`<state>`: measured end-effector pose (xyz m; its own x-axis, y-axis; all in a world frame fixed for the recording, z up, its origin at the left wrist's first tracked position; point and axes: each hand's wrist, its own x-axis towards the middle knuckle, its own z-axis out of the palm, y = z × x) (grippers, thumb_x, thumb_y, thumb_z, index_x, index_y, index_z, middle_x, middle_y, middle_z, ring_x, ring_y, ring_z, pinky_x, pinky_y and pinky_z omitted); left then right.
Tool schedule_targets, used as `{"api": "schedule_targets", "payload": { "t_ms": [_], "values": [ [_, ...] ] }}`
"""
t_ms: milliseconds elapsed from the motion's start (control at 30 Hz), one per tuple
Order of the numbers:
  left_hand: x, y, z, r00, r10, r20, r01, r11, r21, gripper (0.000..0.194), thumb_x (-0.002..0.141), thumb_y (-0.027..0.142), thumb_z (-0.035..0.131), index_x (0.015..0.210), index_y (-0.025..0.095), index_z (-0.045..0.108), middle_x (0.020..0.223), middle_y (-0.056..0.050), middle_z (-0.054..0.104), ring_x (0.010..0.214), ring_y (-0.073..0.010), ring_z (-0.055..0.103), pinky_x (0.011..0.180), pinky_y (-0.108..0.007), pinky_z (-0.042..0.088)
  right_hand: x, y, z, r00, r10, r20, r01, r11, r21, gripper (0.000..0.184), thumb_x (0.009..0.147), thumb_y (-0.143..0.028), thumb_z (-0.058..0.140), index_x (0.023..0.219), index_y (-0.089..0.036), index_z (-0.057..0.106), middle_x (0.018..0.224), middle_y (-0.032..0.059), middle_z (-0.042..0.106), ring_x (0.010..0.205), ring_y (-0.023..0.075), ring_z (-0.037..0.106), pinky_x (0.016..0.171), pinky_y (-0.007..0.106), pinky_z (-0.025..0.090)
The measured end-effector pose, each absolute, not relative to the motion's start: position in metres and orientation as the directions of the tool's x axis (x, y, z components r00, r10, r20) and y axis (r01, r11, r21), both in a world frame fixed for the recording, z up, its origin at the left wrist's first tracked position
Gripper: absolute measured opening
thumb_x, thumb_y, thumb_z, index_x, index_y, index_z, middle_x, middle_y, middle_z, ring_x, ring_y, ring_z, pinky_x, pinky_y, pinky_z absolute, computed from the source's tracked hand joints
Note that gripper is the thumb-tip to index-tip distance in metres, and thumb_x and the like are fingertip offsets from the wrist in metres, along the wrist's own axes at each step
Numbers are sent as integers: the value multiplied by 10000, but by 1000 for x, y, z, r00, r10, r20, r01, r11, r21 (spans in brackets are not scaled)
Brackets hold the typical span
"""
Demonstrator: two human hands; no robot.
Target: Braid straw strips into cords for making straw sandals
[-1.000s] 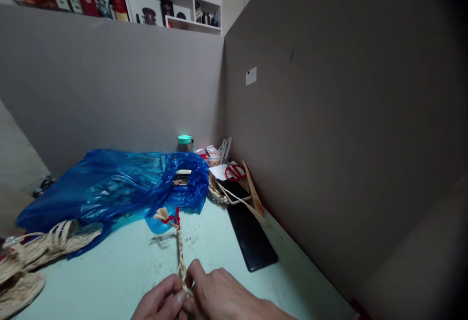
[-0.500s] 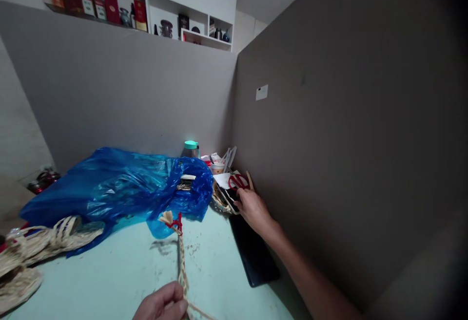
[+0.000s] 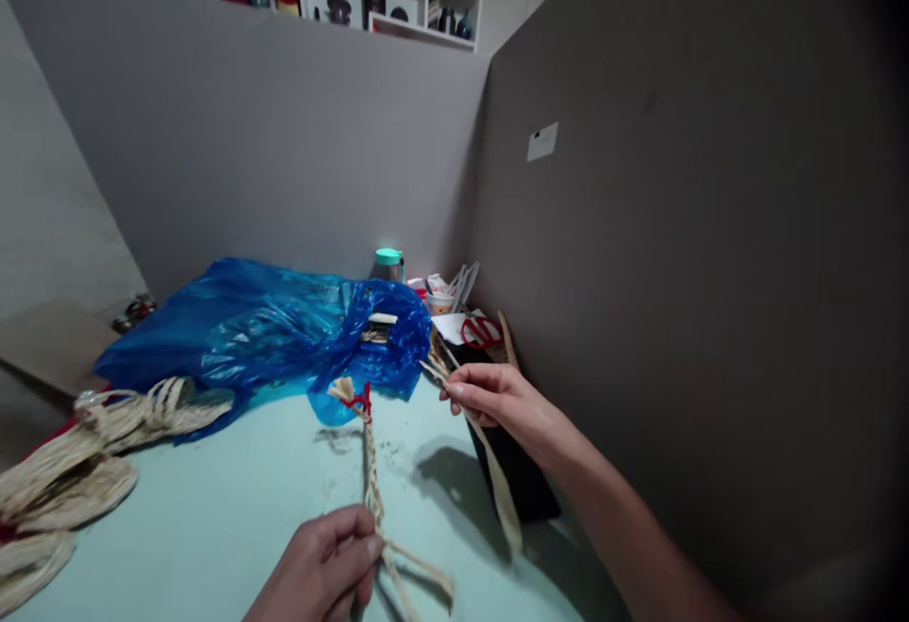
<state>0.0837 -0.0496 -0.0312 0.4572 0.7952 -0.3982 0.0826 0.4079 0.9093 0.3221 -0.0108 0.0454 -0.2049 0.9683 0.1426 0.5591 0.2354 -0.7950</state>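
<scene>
My left hand (image 3: 330, 560) pinches a pale straw braid (image 3: 370, 470) near its lower, unbraided end. The braid stretches away from me over the table, its far tip bound with red thread (image 3: 361, 401). Loose strands (image 3: 418, 573) fan out below the fingers. Raised over the right side of the table, my right hand (image 3: 490, 395) is closed on a separate flat straw strip (image 3: 501, 489), which dangles towards me. Behind that hand lie red-handled scissors (image 3: 481, 330). A black flat object (image 3: 529, 494) sits partly under the strip.
A blue plastic bag (image 3: 284, 328) spreads across the back of the pale green table (image 3: 213, 508). Woven straw sandals (image 3: 134, 423) lie at the left. A green-lidded bottle (image 3: 388, 262) and a paper cup (image 3: 440, 302) stand at the back, and a grey wall (image 3: 674, 253) rises at the right.
My right hand has come back from beside the scissors and now holds a straw strip. My left hand keeps its pinch on the braid. The view has tilted down and shifted left.
</scene>
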Motion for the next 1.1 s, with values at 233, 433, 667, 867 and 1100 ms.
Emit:
{"api": "schedule_targets", "payload": {
  "t_ms": [233, 433, 667, 867, 1100],
  "values": [
    [85, -56, -17, 412, 828, -380, 53, 395, 917, 271, 755, 398, 659, 715, 157, 542, 542, 41, 547, 340, 2, 188, 359, -184, 85, 278, -70, 15, -310, 949, -62, 162, -12, -987, 177, 836, -316, 611, 796, -148, 571, 688, 3, 596, 596, 100, 450, 550, 217, 322],
    [85, -60, -14, 387, 856, -341, 71, 341, 937, 171, 801, 297, 591, 731, 142, 577, 560, 39, 534, 367, -15, 215, 380, -205, 98, 258, -93, 2, -189, 981, 47, 492, 136, -860, 85, 851, -221, 564, 778, -180, 583, 782, 31, 575, 763, 167, 519, 680, 272, 390],
    [83, -58, -16, 411, 851, -326, 66, 328, 942, 180, 805, 317, 606, 770, 142, 580, 590, 34, 551, 381, -21, 222, 390, -206, 111, 256, -92, -5, -248, 968, 32, 574, 174, -800, 119, 901, -222, 496, 801, -185, 548, 786, 25, 604, 695, 144, 525, 624, 249, 382],
    [85, -60, -15, 398, 854, -334, 70, 335, 940, 181, 823, 322, 591, 780, 150, 555, 605, 37, 549, 396, -22, 219, 392, -200, 112, 256, -93, -8, -265, 962, 60, 565, 205, -799, 122, 944, -248, 459, 850, -192, 511, 745, -1, 603, 608, 115, 496, 566, 229, 351],
    [85, -59, -13, 377, 856, -353, 103, 340, 935, 223, 826, 338, 584, 708, 157, 530, 558, 46, 523, 367, -16, 225, 384, -203, 106, 256, -96, -4, -281, 958, 64, 652, 239, -719, 218, 954, -236, 436, 859, -187, 626, 782, 29, 644, 684, 143, 560, 622, 257, 372]
  ]
}}
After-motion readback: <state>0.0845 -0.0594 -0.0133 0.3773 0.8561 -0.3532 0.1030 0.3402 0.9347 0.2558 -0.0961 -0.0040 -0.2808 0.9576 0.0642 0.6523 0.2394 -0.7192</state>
